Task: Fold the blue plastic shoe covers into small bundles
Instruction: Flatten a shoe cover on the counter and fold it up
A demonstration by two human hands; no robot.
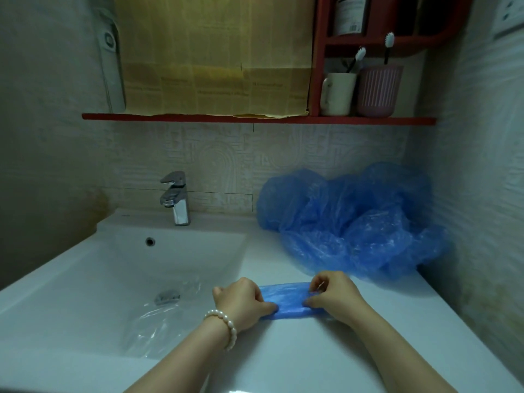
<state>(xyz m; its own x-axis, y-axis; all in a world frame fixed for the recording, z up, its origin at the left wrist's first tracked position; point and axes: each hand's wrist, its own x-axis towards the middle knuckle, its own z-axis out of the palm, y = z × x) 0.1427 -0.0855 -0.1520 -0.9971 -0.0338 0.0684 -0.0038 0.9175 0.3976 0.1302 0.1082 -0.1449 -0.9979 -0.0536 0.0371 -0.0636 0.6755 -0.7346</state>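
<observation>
One blue plastic shoe cover [286,299] lies flattened into a narrow strip on the white counter [297,350], right of the basin. My left hand [243,303], with a pearl bracelet at the wrist, pinches its left end with curled fingers. The right end is pinched by my right hand [334,299], thumb underneath and fingers on top. Behind them, against the wall corner, sits a loose heap of crumpled blue shoe covers [351,225].
A white sink basin [119,279] lies to the left, with a clear plastic bag [158,321] in it and a chrome tap [177,197] behind. A red shelf [255,119] above holds two cups with toothbrushes [363,89].
</observation>
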